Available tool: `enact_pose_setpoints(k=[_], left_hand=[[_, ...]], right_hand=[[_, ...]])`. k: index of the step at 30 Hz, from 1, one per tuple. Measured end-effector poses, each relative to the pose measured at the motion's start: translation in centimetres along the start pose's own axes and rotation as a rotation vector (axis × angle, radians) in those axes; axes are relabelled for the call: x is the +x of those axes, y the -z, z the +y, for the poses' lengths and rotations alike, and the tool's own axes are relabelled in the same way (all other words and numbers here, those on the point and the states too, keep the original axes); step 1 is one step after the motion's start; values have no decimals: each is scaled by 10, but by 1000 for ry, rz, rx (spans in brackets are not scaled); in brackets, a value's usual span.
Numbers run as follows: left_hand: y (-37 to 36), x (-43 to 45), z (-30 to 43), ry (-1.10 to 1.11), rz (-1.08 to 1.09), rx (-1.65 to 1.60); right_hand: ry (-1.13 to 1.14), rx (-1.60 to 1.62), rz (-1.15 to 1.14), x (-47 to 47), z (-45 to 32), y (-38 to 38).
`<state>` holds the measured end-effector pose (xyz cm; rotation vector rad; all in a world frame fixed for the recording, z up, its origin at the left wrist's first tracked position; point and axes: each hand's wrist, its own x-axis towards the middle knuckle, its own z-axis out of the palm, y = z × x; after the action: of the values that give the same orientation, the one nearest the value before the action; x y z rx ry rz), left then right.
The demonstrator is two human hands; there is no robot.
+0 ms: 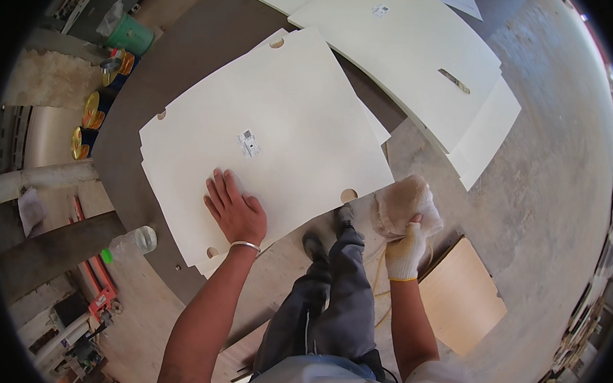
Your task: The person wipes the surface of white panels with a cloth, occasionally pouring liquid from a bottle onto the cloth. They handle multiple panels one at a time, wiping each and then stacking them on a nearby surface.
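My left hand (pixel 237 211) is bare, with a bangle at the wrist, and lies flat with fingers spread on the top white panel (pixel 300 103) of a stack. A printed label (pixel 248 143) is stuck on that panel just beyond my fingertips. Round cutouts show near its corners, one of them a tan recess (pixel 349 196) at the near right. In a knitted fingerless-looking glove, my right hand (pixel 408 249) grips a bunched, whitish cloth or wadded wrap (pixel 407 204). It is held off the panel's right corner; its exact material is unclear.
The stack rests on a dark table (pixel 151 79). More white panels (pixel 397 56) lie beyond, one with a slot. A clear plastic bottle (pixel 132 244), metal cans (pixel 95 110) and a green bucket (pixel 130 34) stand left. A tan board (pixel 464 298) leans low at right.
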<state>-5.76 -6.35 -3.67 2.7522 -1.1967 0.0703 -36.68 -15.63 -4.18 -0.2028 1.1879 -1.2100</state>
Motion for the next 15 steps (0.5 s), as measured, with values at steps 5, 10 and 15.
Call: enact_pose_setpoints(k=[5,10,15], left_hand=[[-5,2,9,38,-10,-12],[-14,-2,41,165,-18,84],[13,17,1,-141,-154,-202]], right_hand=[[176,-608,-241,4,34,-43],[931,-1362,-373,63,0,-106],[1078,-1665,-498,89,-21,-95]])
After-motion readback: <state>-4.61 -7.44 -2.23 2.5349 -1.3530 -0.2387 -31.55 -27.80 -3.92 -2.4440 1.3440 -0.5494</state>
